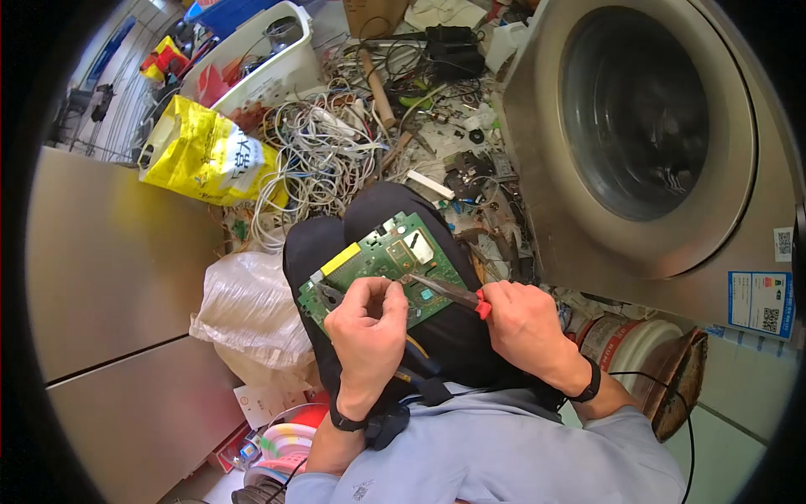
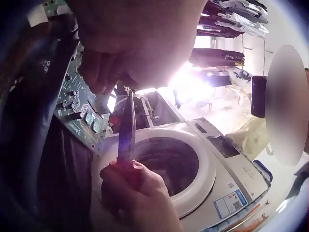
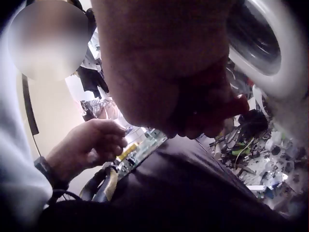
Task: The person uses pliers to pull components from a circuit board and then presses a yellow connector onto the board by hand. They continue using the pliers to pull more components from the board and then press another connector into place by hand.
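A green circuit board [image 1: 361, 267] lies across the dark-trousered lap. The right hand [image 1: 527, 329] grips red-handled long-nose pliers [image 1: 449, 291], whose tips point left over the board. Just left of those tips, the left hand [image 1: 369, 334] pinches a small piece [image 2: 128, 90] between thumb and forefinger, the tips touching or very near it. A dark tool head [image 1: 328, 295] rests on the board beside the left hand. Yellow-and-blue tool handles [image 1: 422, 356] lie on the lap behind the left hand. The right hand [image 3: 169, 92] hides most of the pliers in the right wrist view.
A washing machine [image 1: 621, 151] stands at the right, a metallic cabinet [image 1: 126, 244] at the left. Tangled cables [image 1: 323, 151], a hammer [image 1: 377, 88] and small scrap cover the floor ahead. A yellow bag [image 1: 206, 151], white bin [image 1: 277, 80] and plastic sack [image 1: 252, 307] stand left.
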{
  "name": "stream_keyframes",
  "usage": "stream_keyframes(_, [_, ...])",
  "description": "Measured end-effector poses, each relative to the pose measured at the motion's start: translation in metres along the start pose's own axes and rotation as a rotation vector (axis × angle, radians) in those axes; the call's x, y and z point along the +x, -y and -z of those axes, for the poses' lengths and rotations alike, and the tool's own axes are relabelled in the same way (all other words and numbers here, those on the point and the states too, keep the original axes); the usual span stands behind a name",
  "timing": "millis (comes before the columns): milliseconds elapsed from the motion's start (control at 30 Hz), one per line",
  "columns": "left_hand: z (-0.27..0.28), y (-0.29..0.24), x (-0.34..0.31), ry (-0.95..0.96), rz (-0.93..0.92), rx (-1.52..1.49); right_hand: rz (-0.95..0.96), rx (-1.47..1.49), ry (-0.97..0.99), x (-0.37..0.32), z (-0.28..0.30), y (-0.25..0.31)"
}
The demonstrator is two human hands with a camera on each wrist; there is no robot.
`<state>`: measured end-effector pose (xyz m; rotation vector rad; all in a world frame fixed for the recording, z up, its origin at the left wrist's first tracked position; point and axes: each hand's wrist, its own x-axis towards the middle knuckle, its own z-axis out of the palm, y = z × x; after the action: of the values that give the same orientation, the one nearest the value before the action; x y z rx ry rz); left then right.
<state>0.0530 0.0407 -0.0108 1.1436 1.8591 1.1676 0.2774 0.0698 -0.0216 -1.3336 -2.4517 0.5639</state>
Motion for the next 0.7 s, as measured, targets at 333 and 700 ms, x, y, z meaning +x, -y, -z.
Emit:
stream_keyframes(333, [0.005, -0.008, 0.002, 0.139, 0.152, -0.133, 0.047, 0.051, -0.016, -0.003, 0.002, -0.009])
stream_keyframes(700, [0.021, -0.001, 0.015, 0.476, 0.442, -0.868, -0.056, 0.431, 0.335, 0.007, 0.014, -0.023])
